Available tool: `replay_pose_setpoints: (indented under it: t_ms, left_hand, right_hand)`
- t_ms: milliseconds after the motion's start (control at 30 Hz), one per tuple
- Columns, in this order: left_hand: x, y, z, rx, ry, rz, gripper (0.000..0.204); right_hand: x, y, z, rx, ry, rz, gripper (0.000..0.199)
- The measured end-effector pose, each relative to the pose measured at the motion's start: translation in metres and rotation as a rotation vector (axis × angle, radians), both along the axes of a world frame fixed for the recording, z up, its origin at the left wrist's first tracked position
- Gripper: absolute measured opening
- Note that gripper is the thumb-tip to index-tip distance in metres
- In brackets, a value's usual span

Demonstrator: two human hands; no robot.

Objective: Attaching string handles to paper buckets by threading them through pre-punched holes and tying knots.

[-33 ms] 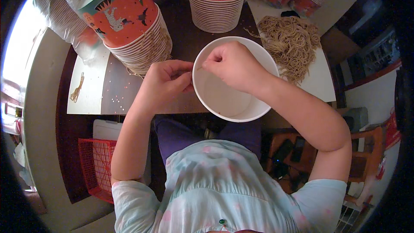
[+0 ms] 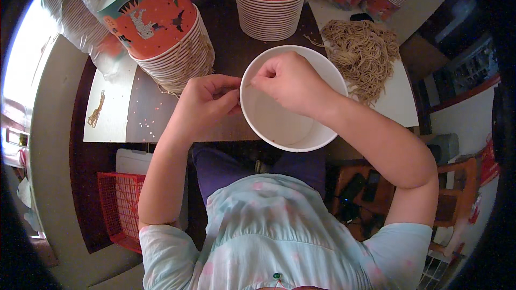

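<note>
A white-lined paper bucket [image 2: 290, 138] is tipped so that its open mouth faces me at the front of the table. My right hand [image 2: 293, 83] reaches inside it, thumb and forefinger pinched by the left inner wall. At those fingertips a short bit of thin tan cord [image 2: 248, 84] shows. Against the outside of the same wall rests my left hand [image 2: 207, 96], its fingers curled and closed. Whatever is between the left fingertips is hidden by the rim.
Nested orange-and-teal paper buckets [image 2: 153, 21] stand at the left, with cords hanging on their side. Another stack [image 2: 269, 16] is behind. A heap of tan cords [image 2: 360, 53] lies at the right, a small cord bundle [image 2: 97, 110] far left. Below is a red basket [image 2: 121, 209].
</note>
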State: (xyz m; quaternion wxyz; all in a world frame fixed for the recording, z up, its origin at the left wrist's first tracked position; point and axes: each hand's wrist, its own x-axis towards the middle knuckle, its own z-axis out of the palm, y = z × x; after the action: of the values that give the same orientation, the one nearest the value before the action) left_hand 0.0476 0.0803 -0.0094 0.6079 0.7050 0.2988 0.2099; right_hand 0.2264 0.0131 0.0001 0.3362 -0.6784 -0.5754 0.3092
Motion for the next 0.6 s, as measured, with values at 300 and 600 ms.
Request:
replay_pose_setpoints:
  t_ms: [300,600]
  left_hand:
    - [0.003,0.003,0.007,0.188,0.081,-0.058,0.02]
    - [-0.01,-0.029,0.014,0.381,0.189,0.023,0.017]
  right_hand:
    - [-0.003,0.002,-0.002,-0.011,0.04,0.046,0.019]
    - [-0.008,-0.049,0.051,-0.286,-0.044,0.302,0.059]
